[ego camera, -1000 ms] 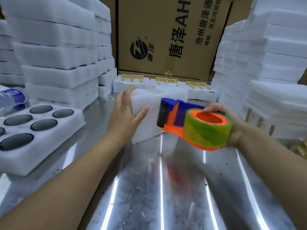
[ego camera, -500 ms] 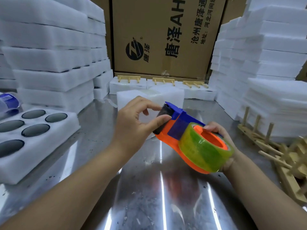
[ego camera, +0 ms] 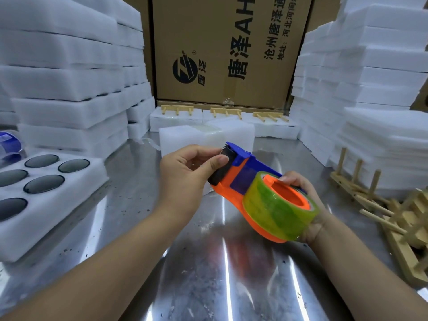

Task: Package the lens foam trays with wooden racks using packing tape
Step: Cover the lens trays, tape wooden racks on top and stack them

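Polished steel table point(ego camera: 208, 286) fills the foreground, with white foam and a printed cardboard box point(ego camera: 220, 42) closing off the back.

Above the middle of the table, an orange-and-blue tape dispenser point(ego camera: 240, 179) is held in the air, tilted, its toothed blade pointing up and away. The right hand point(ego camera: 300, 185) grips it at the rear, fingers curled over the orange hub inside the yellowish tape roll point(ego camera: 278, 214). The left hand point(ego camera: 183, 177) pinches the front end: the thumb presses on the black roller just under the blade, and the other fingers curl in behind it. Whether a tape end lies between them I cannot tell.

Just beyond the dispenser a foam block point(ego camera: 190, 137) stands on the table, touched by neither hand, with glossy tape across its top.

Behind it, against the box, three foam packs point(ego camera: 177, 118) sit in a row, each with a wooden rack on top.

To the left lies an open foam tray point(ego camera: 69, 188) with dark round lenses point(ego camera: 44, 183) in its wells. Loose wooden racks point(ego camera: 370, 198) lie heaped at the right edge.

Tall foam stacks point(ego camera: 69, 77) rise on both sides.
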